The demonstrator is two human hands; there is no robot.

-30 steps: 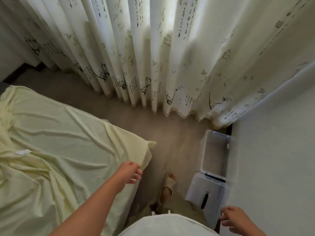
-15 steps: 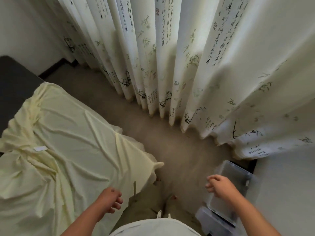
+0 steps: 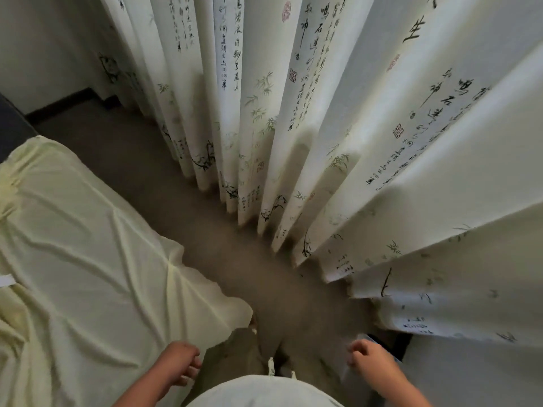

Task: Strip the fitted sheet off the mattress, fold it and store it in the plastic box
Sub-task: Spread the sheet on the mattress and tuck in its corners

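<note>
The pale yellow sheet [image 3: 88, 259] lies rumpled over the bed on the left, its loose corner hanging off the near end toward the floor [image 3: 235, 259]. A small white tag [image 3: 6, 280] shows at its left edge. The left hand [image 3: 179, 362] hovers at the sheet's near edge with fingers loosely curled and holding nothing; whether it touches the cloth I cannot tell. The right hand [image 3: 370, 359] hangs well apart to the right, also loosely curled and empty. A long curtain [image 3: 323, 127] printed with bamboo and brush writing falls to the floor ahead.
</note>
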